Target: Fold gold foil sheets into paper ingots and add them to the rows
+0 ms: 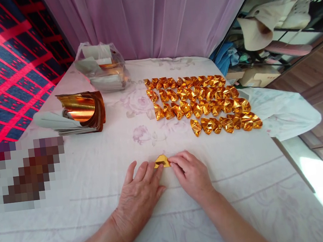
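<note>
Head view: left hand [139, 195] flat, fingers pinning gold foil piece [162, 161] on cloth-covered table [245, 189]; right hand [191, 174] pinching its edge, mid-fold. Beyond piece: approx 50 folded ingots [202, 100] in rows, done. Left of ingots: foil sheet stack [83, 110], bagged sheets [103, 67], unfolded yet.

Table [245, 189] covered with a white floral cloth, both hands resting on it. Just beyond the fingertips [158, 168]: one small gold foil piece [162, 161]; farther past them, rows of folded gold foil ingots [203, 102]. Beyond and left of the fingers: stack of gold foil sheets [76, 113], clear plastic bag [101, 67].
</note>
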`<state>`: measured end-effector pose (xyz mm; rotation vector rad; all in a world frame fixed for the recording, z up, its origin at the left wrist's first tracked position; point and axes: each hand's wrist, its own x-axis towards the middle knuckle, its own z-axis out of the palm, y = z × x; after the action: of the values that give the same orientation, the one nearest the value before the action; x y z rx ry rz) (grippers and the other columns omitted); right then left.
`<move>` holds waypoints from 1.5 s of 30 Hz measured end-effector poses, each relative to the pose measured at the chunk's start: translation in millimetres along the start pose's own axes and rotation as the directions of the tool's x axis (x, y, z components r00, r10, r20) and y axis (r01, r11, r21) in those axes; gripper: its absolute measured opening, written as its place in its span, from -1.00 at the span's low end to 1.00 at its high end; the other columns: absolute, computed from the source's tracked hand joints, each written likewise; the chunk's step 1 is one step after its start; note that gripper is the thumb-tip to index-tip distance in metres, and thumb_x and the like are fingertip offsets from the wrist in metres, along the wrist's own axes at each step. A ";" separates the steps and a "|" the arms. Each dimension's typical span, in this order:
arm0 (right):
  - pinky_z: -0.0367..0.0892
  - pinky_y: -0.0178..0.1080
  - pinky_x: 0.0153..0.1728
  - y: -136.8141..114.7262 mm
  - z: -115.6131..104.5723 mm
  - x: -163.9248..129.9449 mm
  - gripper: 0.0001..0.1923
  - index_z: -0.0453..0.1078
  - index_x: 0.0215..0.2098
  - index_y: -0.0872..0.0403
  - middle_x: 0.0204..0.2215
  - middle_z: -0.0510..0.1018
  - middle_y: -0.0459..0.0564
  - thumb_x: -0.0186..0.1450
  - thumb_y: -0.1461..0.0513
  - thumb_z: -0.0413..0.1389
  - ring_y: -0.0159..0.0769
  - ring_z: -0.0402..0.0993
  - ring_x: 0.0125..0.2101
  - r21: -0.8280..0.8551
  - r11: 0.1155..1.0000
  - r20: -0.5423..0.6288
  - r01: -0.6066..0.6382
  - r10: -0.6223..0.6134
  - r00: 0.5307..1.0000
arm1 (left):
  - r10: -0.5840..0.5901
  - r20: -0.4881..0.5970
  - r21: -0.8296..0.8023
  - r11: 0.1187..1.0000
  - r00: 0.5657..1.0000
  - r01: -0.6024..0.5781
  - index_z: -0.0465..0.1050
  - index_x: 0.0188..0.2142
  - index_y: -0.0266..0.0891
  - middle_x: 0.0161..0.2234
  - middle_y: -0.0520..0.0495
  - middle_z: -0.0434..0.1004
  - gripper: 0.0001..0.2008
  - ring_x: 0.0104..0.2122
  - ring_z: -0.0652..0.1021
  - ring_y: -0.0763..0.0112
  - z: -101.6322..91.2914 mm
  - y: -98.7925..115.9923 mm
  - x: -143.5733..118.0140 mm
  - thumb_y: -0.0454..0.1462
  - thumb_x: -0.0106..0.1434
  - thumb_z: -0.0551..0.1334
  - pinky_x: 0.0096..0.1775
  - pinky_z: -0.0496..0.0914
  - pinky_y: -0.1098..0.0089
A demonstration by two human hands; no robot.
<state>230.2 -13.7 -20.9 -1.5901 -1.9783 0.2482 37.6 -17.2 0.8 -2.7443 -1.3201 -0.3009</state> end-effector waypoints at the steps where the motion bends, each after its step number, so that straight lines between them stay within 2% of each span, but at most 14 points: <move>1: 0.31 -0.30 -0.29 -0.2 -0.1 0.2 -0.79 0.50 -0.20 0.01 -0.33 0.54 -0.05 0.40 0.27 0.01 -0.34 0.47 -0.34 0.004 1.000 0.004 -0.003 0.003 1.000 | 0.004 0.006 0.008 1.000 1.000 -0.004 0.42 0.11 -0.17 0.02 -0.08 0.52 -0.61 0.01 0.46 0.17 -0.2 0.2 -0.1 -0.10 0.35 0.20 0.16 0.17 0.04; 9: 0.27 -0.26 -0.30 -7.3 2.5 2.2 -0.91 0.44 -0.28 0.03 -0.35 0.52 -0.04 0.34 0.21 0.10 -0.27 0.46 -0.33 -0.105 0.993 0.004 -0.061 0.062 0.998 | 0.040 0.012 0.051 0.998 0.999 -0.040 0.43 0.12 -0.21 0.02 -0.12 0.53 -0.60 0.03 0.45 0.14 0.5 0.8 -0.4 -0.11 0.36 0.18 0.17 0.17 0.04; 14: 0.25 -0.27 -0.30 -7.9 2.6 2.6 -0.92 0.43 -0.29 0.02 -0.35 0.53 -0.05 0.34 0.21 0.10 -0.28 0.45 -0.33 -0.103 0.991 0.015 -0.080 0.082 0.996 | 0.037 0.021 0.030 0.999 0.999 -0.038 0.40 0.16 -0.12 0.03 -0.10 0.52 -0.59 0.03 0.45 0.15 -0.2 -0.2 0.3 -0.11 0.36 0.18 0.18 0.16 0.02; 20: 0.26 -0.27 -0.31 -8.2 2.1 3.2 -0.91 0.43 -0.29 0.02 -0.35 0.53 -0.05 0.35 0.19 0.12 -0.27 0.45 -0.34 -0.089 0.992 0.012 -0.085 0.086 0.996 | 0.030 0.034 0.001 1.000 0.999 -0.030 0.40 0.16 -0.12 0.01 -0.11 0.51 -0.59 0.03 0.46 0.14 -0.7 -0.8 1.3 -0.11 0.36 0.18 0.19 0.16 0.01; 31: 0.32 -0.33 -0.40 2.3 -6.4 5.1 -0.92 0.42 -0.32 0.02 -0.40 0.51 -0.10 0.30 0.29 0.09 -0.35 0.46 -0.41 0.142 0.979 0.074 -0.145 0.136 0.988 | 0.029 0.033 -0.031 0.999 0.999 -0.028 0.42 0.13 -0.14 0.01 -0.12 0.51 -0.61 0.02 0.46 0.13 1.2 -1.9 1.4 -0.13 0.34 0.21 0.18 0.19 -0.02; 39: 0.30 -0.35 -0.40 10.1 -15.9 9.0 -0.85 0.40 -0.38 0.03 -0.43 0.49 -0.11 0.27 0.35 0.04 -0.38 0.40 -0.46 0.183 0.974 0.124 -0.132 0.110 0.986 | 0.029 0.028 -0.028 0.999 0.999 -0.028 0.44 0.11 -0.15 -0.01 -0.13 0.51 -0.62 0.01 0.46 0.13 -0.6 -1.8 2.5 -0.12 0.34 0.21 0.17 0.20 -0.03; 45: 0.31 -0.35 -0.39 10.8 -11.2 6.1 -0.83 0.41 -0.33 0.03 -0.41 0.51 -0.11 0.24 0.37 0.02 -0.38 0.42 -0.45 0.152 0.985 0.059 -0.082 0.074 0.996 | 0.036 0.031 -0.029 0.999 0.999 -0.035 0.42 0.11 -0.15 -0.01 -0.13 0.49 -0.61 0.01 0.46 0.12 -1.1 -2.2 3.3 -0.13 0.33 0.22 0.16 0.21 -0.02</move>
<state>244.4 -7.4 -15.1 -1.5774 -1.8889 0.4681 37.8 -13.4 2.6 -2.8041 -1.2824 -0.2777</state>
